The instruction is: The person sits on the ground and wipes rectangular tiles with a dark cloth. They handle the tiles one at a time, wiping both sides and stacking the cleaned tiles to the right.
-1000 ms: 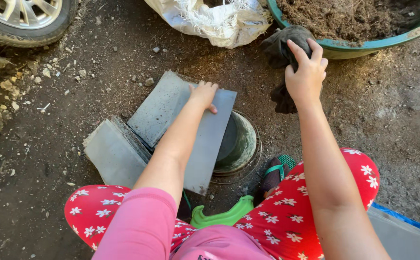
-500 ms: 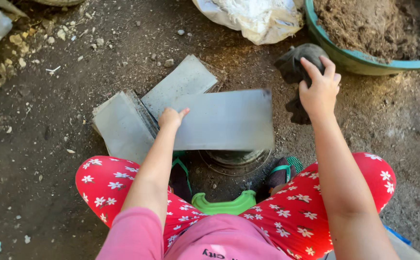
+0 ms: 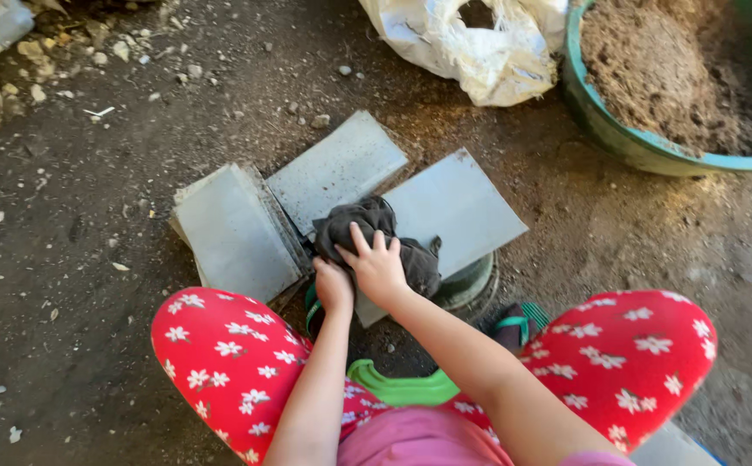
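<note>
The right hand (image 3: 382,269) has brought the dark rag (image 3: 374,235) onto the grey sheet (image 3: 453,207), fingers spread, pressing it; the left hand (image 3: 333,285) sits clenched beside the rag.

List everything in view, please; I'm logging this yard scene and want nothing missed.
Rag: one, dark grey, on the right panel, under the right hand.
Flat panels: three, grey, on the dirt ground, fanned out.
Round pot: one, dark green, under the right panel.
Basin: one, green, top right, filled with soil.
Sack: one, white, top centre.
Left hand: at the panel's near edge.
Right hand: pressing the rag.
</note>
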Tool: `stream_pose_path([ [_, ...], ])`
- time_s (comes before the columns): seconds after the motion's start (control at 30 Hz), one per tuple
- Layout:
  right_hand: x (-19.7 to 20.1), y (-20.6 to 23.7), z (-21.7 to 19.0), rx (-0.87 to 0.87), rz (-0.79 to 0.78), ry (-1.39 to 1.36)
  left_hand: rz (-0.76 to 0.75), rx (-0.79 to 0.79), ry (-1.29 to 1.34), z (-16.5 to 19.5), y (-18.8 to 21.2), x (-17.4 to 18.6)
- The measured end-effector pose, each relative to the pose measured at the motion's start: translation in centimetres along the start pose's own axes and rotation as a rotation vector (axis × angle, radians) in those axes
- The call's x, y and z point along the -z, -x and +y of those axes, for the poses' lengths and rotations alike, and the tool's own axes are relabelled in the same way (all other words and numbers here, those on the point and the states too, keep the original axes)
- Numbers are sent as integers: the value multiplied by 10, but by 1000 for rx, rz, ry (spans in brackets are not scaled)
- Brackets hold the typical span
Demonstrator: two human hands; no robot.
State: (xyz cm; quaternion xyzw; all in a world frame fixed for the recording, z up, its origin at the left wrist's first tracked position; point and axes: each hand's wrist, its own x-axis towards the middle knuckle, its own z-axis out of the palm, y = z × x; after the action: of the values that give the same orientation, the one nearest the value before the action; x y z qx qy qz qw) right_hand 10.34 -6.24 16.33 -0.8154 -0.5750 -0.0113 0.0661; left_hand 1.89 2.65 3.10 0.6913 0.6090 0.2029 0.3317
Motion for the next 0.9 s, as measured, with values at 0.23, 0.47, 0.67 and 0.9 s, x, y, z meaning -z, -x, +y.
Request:
stream_pose_path([
  [0.23,-14,-58,155,-473,-105,79,66,-49,-25,-2,9,-6],
  [0.47,61,-30,340,-1104,-171,25,26,-7,-112,2,-2,-7],
  [0.67,86,-15,229,-554,-29,47,92,-94,-29,0,-10,-20],
  [0.9,32,7,32,-215,-57,-56,55,-114,-51,8,-5,-9],
])
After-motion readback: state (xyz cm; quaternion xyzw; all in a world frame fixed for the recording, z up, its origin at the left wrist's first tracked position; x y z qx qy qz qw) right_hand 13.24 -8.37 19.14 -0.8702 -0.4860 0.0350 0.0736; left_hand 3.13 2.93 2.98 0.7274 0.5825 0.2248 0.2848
